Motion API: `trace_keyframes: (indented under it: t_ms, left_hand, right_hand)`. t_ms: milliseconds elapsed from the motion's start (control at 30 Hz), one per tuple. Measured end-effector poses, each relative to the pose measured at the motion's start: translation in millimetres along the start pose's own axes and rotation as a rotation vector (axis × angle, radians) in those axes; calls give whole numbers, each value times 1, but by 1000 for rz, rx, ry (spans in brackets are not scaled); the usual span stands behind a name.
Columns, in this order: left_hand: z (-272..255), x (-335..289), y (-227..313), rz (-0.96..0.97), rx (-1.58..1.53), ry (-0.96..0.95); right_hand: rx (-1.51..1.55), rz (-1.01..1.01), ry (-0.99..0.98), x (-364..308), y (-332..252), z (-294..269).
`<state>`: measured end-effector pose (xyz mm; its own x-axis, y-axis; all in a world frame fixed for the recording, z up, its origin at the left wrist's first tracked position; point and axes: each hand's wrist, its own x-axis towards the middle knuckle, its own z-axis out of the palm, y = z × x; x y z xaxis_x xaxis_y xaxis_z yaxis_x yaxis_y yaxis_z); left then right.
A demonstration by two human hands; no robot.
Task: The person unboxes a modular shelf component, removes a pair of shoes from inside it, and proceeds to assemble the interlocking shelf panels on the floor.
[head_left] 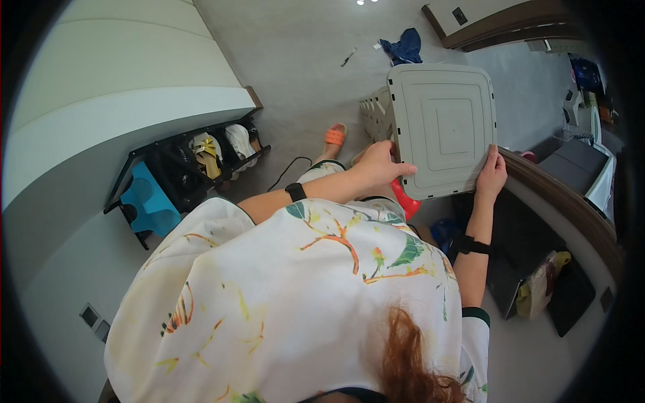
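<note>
A tall grey plastic storage basket (443,127) stands in front of me to the right. Its flat face toward me is moulded with nested rectangles, and one perforated side shows at its left. My left hand (378,166) grips the near left edge, thumb on the flat face and fingers down the side. On the right edge my right hand (492,176) is closed, its thumb side uppermost and the other fingers partly hidden. Something red (405,199) shows below the basket's near left corner, beside my leg; its kind is unclear.
A black shoe rack (185,161) with shoes and a blue plastic piece (149,201) stands along the left wall. Dark blue cloth (403,47) and a small thin object (349,57) lie on the floor ahead. A dark wooden ledge (564,201) and a black panel (524,248) are at right.
</note>
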<state>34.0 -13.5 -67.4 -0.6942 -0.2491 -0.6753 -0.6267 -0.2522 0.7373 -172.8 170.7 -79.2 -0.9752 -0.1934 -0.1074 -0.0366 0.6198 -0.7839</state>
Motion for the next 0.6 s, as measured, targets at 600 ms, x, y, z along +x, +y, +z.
trace_keyframes:
  t_ms: [600]
  left_hand:
    - [-14, 2, 11, 3, -457, 39]
  right_hand:
    - [181, 189, -103, -4, -23, -21]
